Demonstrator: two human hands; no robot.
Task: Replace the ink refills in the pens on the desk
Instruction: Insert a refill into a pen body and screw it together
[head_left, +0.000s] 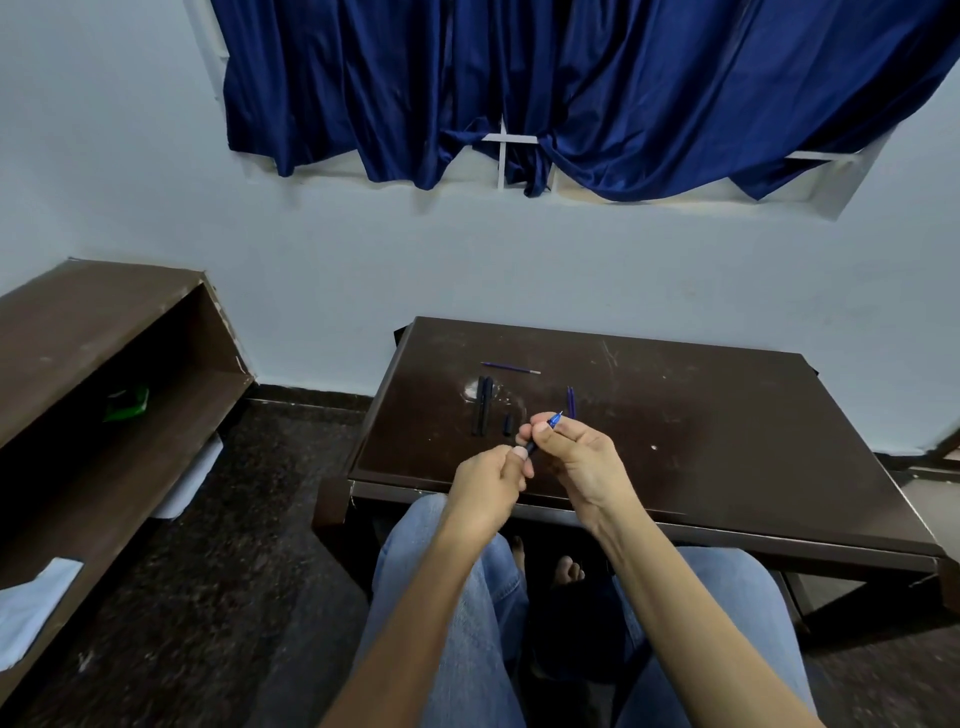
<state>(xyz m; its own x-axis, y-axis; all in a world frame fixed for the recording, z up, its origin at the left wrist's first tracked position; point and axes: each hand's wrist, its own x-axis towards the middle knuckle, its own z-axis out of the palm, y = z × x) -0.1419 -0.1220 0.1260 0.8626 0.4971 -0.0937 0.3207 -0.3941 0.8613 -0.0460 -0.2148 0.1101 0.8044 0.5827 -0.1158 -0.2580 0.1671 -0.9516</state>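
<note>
Over the bench (701, 415), near its front edge, the left hand (488, 480) pinches the dark pen barrel (530, 447). Right beside it, the right hand (576, 452) grips the blue-tipped refill (556, 418) end. Behind the hands lie two dark pens (483, 405), a cap (508, 423) and spare refills (511, 368).

Two hands (535, 462), one held pen (543, 434), two loose refills (511, 368), perhaps three dark pen parts (483, 405).
</note>
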